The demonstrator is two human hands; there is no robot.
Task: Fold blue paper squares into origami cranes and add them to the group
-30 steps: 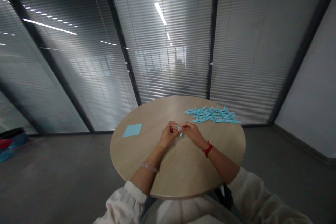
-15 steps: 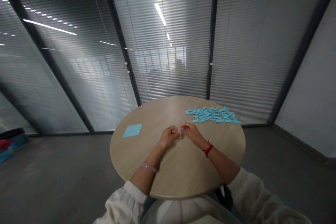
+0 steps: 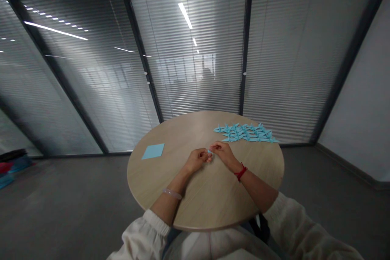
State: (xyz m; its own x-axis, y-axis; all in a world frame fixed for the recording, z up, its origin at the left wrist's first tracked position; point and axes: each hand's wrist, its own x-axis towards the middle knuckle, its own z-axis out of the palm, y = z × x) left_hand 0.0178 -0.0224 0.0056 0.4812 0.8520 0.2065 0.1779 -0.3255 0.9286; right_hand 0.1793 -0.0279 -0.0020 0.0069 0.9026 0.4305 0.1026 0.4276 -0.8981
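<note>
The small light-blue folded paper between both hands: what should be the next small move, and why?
Probably press one more crease. The left hand and the right hand pinch the small light-blue folded paper together just above the round wooden table. It looks much smaller than the flat light-blue paper square, but its shape is too small to tell; finished-looking light-blue paper cranes lie beyond the right hand.

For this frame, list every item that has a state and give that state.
left hand: pinching the small blue paper piece
right hand: pinching the same piece
small blue paper piece: folded, held between both hands
blue paper sheet: flat, unfolded
folded blue paper figures: finished, laid in rows
</note>
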